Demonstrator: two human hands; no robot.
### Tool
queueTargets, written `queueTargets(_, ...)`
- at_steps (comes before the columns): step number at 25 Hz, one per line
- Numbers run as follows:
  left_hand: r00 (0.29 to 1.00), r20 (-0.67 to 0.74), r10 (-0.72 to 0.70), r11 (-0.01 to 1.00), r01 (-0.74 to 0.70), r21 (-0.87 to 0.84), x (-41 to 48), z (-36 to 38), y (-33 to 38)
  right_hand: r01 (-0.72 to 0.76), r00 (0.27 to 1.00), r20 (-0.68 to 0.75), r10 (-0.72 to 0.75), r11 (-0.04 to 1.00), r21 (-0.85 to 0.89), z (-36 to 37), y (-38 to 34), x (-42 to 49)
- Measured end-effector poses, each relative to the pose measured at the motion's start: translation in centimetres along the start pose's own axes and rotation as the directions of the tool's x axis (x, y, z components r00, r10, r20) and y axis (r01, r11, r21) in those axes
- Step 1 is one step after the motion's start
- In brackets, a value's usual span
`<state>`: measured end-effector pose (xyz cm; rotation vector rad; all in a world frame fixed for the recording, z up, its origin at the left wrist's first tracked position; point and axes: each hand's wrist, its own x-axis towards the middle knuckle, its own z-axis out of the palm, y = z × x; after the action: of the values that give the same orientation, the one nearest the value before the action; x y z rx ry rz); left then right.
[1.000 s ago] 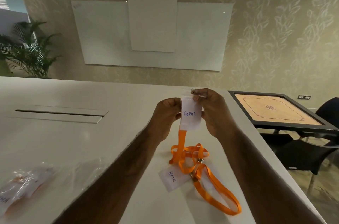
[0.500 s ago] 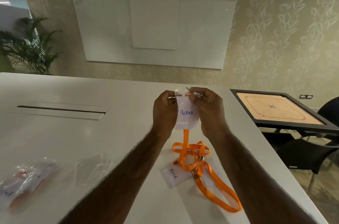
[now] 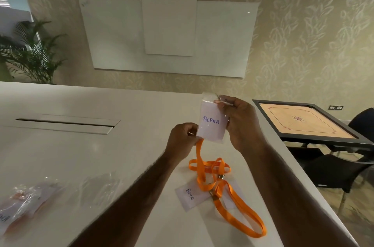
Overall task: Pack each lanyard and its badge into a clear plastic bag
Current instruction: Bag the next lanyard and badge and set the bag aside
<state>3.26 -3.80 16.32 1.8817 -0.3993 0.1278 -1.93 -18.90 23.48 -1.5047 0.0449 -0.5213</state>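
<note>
Above the white table (image 3: pixel 85 155), I hold up a white badge marked ALPHA (image 3: pixel 211 123) in its clear sleeve. My right hand (image 3: pixel 239 123) pinches the badge's top right corner and the metal clip. My left hand (image 3: pixel 183 138) grips the lower left corner where its orange lanyard (image 3: pixel 199 162) hangs down. A second badge marked BETA (image 3: pixel 189 196) lies flat on the table under a tangle of orange lanyard (image 3: pixel 236 210). An empty clear plastic bag (image 3: pixel 99 188) lies to the left. A filled bag (image 3: pixel 22 204) with an orange lanyard and badge lies at the far left.
A long cable slot (image 3: pixel 64 125) is set into the table's left part. The table's right edge runs close beside my right arm. Beyond it stand a carrom board (image 3: pixel 303 123) and dark chairs (image 3: pixel 336 167). A potted plant (image 3: pixel 32 52) is at the back left.
My left hand slid down from the badge's top to its lower left corner by the lanyard. The badge now tilts slightly and sits a little higher.
</note>
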Motion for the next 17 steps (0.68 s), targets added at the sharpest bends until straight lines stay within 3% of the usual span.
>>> queueTargets(3,0.994,-0.105,-0.042,0.988,0.025,-0.151,1.0,-0.8,0.7,-0.005,0.998,0.065,0.007,0.999,-0.041,-0.1,1.0,-0.1)
queueTargets(8,1.0,0.022,0.016,0.954,-0.009,-0.301,1.3,-1.0,2.1,-0.031,0.999,0.031,0.034,0.995,-0.097,0.9,2.8,-0.5)
queueTargets(10,0.999,0.043,0.027,0.947,-0.012,-0.322,1.5,-1.1,2.2,-0.03,0.999,0.023,0.032,0.994,-0.102,1.1,3.0,-0.4)
queueTargets(14,0.999,-0.044,0.005,0.957,-0.018,-0.291,1.8,-0.9,2.1,-0.029,0.997,0.067,0.038,0.991,-0.129,2.1,3.1,-0.7)
queueTargets(17,0.999,-0.032,0.023,0.946,-0.032,-0.322,1.7,-1.2,2.0,-0.004,1.0,-0.005,0.003,0.989,-0.15,2.6,3.0,-1.0)
